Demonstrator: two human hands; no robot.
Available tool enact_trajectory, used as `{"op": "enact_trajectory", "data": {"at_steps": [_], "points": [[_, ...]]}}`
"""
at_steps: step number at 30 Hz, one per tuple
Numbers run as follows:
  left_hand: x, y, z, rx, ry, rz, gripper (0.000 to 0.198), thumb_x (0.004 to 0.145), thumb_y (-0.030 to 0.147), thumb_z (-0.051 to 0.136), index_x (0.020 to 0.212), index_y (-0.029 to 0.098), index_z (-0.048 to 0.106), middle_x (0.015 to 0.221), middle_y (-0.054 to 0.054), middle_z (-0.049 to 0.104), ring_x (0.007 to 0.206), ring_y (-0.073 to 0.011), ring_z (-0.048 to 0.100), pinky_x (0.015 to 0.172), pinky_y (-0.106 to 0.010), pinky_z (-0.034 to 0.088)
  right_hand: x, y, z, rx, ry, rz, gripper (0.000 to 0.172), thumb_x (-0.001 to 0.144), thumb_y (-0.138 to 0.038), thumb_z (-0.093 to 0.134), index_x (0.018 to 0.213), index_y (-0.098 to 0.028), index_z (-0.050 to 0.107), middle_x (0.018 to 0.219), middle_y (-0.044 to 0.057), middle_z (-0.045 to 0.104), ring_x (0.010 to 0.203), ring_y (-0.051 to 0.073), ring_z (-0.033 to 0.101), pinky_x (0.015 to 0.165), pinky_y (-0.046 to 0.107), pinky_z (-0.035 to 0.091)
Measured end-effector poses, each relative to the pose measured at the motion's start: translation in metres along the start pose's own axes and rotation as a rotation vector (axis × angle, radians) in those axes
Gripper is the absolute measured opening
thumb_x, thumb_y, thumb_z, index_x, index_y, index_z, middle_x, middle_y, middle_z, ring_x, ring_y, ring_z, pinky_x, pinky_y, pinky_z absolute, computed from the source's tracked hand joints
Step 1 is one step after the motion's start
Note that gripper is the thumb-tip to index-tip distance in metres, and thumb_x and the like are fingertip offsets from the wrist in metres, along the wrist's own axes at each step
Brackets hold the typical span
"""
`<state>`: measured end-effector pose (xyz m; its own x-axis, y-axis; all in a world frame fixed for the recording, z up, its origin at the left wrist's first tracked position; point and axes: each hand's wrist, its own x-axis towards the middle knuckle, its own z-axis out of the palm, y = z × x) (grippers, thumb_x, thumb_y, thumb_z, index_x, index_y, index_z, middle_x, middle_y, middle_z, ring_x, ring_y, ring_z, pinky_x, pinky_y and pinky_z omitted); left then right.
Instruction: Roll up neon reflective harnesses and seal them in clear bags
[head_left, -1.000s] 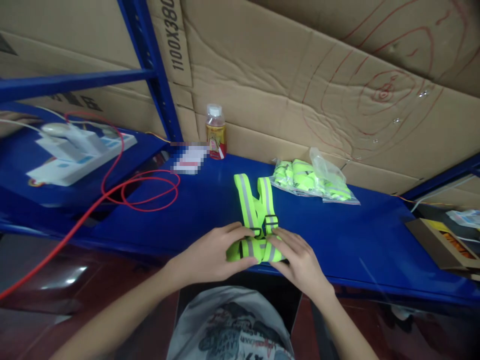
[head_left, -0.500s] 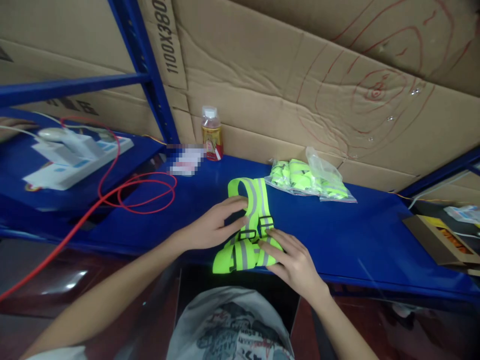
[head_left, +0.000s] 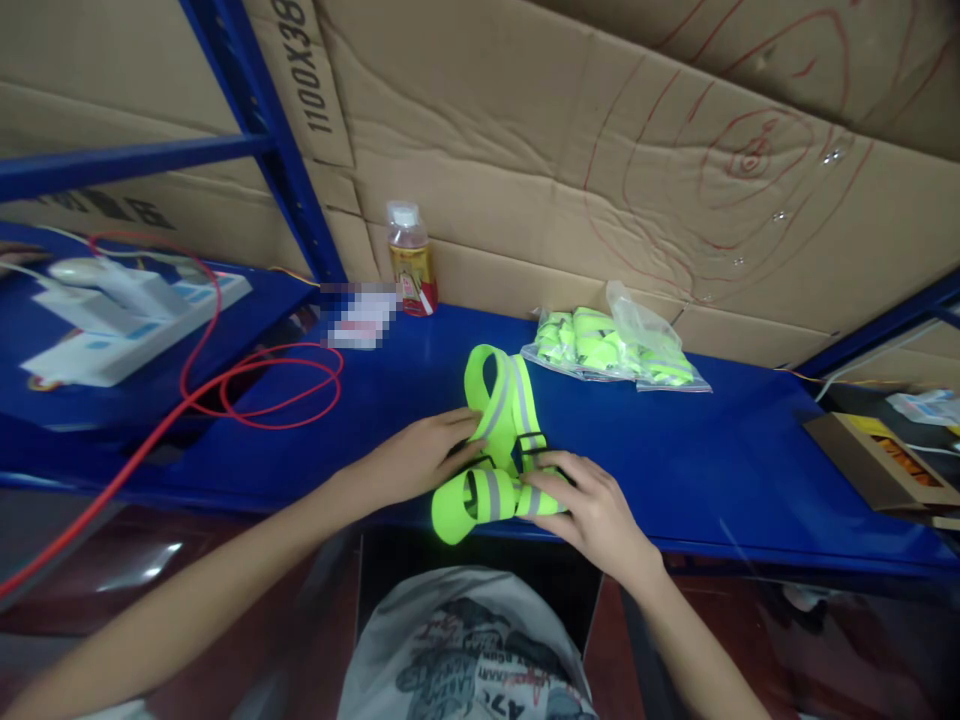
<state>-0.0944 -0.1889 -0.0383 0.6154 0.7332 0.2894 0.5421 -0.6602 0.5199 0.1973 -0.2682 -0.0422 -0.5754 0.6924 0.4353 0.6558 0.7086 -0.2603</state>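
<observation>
A neon yellow-green strap (head_left: 491,497) with grey reflective stripes and black buckles lies looped near the front edge of the blue table (head_left: 637,460). My left hand (head_left: 424,455) grips the strap's left side near a buckle, its fingertips partly hidden behind the band. On the right, my right hand (head_left: 592,505) has its fingers closed on the folded part of the strap, just below the upper black buckle (head_left: 531,444). One loop stands up behind my hands, and another curls out at the front left.
Clear bags of similar straps (head_left: 611,345) lie at the back. A bottle (head_left: 412,262) stands beside a blurred card (head_left: 360,318). Red cable (head_left: 281,385) and a white power strip (head_left: 135,330) are left; an open carton (head_left: 881,465) is right. Another person's hand (head_left: 16,255) shows far left.
The strap's upper loop has narrowed and the lower left loop has opened into a rounder curl. My left hand has shifted slightly left and down. The whole view has shifted a little.
</observation>
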Motion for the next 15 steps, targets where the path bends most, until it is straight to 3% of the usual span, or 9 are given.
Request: {"op": "enact_trajectory", "data": {"at_steps": [3, 6, 8, 11, 13, 15], "points": [[0.000, -0.007, 0.009, 0.164, -0.018, -0.019, 0.023, 0.110, 0.031, 0.060, 0.117, 0.015, 0.076, 0.127, -0.014, 0.071, 0.122, -0.0283, 0.065, 0.111, -0.043, 0.055, 0.013, -0.003, -0.004, 0.062, -0.047, -0.012, 0.033, 0.103, -0.049, 0.073, 0.119, -0.020, 0.075, 0.110, 0.010, 0.081, 0.098, 0.028, 0.078, 0.086, 0.042, 0.063], [-0.001, -0.009, 0.009, 0.344, 0.045, -0.062, 0.029, 0.108, 0.042, 0.066, 0.119, 0.016, 0.072, 0.128, -0.015, 0.069, 0.121, -0.0330, 0.061, 0.108, -0.048, 0.052, 0.025, -0.004, -0.007, 0.104, -0.062, -0.026, 0.035, 0.103, -0.051, 0.071, 0.116, -0.018, 0.074, 0.105, 0.008, 0.082, 0.097, 0.027, 0.079, 0.087, 0.040, 0.062], [-0.002, -0.007, 0.002, 0.393, 0.100, -0.147, 0.038, 0.105, 0.051, 0.068, 0.113, 0.015, 0.068, 0.118, -0.015, 0.069, 0.111, -0.0331, 0.064, 0.100, -0.048, 0.053, 0.030, -0.004, -0.007, 0.117, -0.069, -0.018, 0.035, 0.104, -0.051, 0.070, 0.114, -0.017, 0.074, 0.104, 0.008, 0.083, 0.096, 0.026, 0.079, 0.086, 0.038, 0.061], [-0.010, -0.002, -0.016, 0.181, 0.153, -0.316, 0.043, 0.108, 0.060, 0.059, 0.100, 0.018, 0.062, 0.091, -0.005, 0.066, 0.084, -0.0243, 0.064, 0.081, -0.038, 0.051, 0.034, -0.003, -0.007, 0.137, -0.081, 0.008, 0.033, 0.105, -0.050, 0.070, 0.113, -0.018, 0.075, 0.104, 0.008, 0.083, 0.095, 0.024, 0.079, 0.086, 0.036, 0.060], [-0.023, 0.002, -0.027, -0.114, 0.082, -0.357, 0.048, 0.113, 0.060, 0.043, 0.094, 0.020, 0.061, 0.076, 0.000, 0.061, 0.070, -0.0183, 0.059, 0.070, -0.032, 0.047, 0.034, -0.002, -0.007, 0.148, -0.093, 0.027, 0.032, 0.105, -0.049, 0.070, 0.113, -0.018, 0.076, 0.104, 0.008, 0.083, 0.096, 0.024, 0.079, 0.087, 0.036, 0.060], [-0.037, 0.006, -0.032, -0.346, -0.023, -0.303, 0.045, 0.109, 0.061, 0.051, 0.102, 0.020, 0.067, 0.078, 0.000, 0.065, 0.070, -0.0171, 0.062, 0.067, -0.028, 0.050, 0.035, -0.001, -0.006, 0.159, -0.108, 0.045, 0.033, 0.106, -0.049, 0.070, 0.113, -0.018, 0.075, 0.104, 0.008, 0.083, 0.096, 0.025, 0.078, 0.087, 0.036, 0.060]]}}
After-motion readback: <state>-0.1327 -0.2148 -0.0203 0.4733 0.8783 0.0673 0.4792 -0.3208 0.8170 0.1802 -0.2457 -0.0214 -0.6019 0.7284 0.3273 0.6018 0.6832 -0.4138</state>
